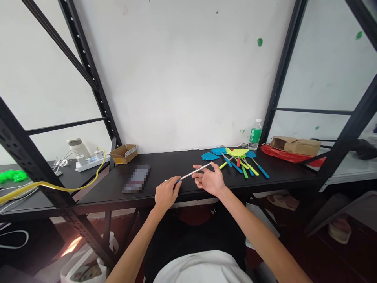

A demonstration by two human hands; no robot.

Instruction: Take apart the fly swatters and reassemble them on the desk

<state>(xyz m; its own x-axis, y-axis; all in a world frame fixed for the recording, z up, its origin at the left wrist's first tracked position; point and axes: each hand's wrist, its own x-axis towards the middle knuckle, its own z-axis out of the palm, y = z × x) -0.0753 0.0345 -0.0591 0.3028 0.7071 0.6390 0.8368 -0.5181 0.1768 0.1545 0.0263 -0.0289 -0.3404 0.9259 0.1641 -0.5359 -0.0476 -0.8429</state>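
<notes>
My left hand (pixel 166 193) is closed around the blue handle of a fly swatter, just in front of the black shelf top. Its thin metal rod (pixel 191 173) slants up to the right, and I cannot make out a head at its far end. By that end my right hand (pixel 209 181) lies palm up with fingers apart, the rod crossing over the fingers near the thumb. To the right is a heap of fly swatters (pixel 240 152) with leaf-shaped blue and yellow-green heads, metal rods and coloured handles, one part red.
A water bottle (pixel 255 135) stands behind the heap, with a cardboard package (pixel 295 145) on red plastic (pixel 294 158) to its right. On the left are a blurred phone (pixel 137 179), a small open box (pixel 124 153) and a power strip (pixel 92 162). Black metal posts (pixel 91 74) frame the shelf.
</notes>
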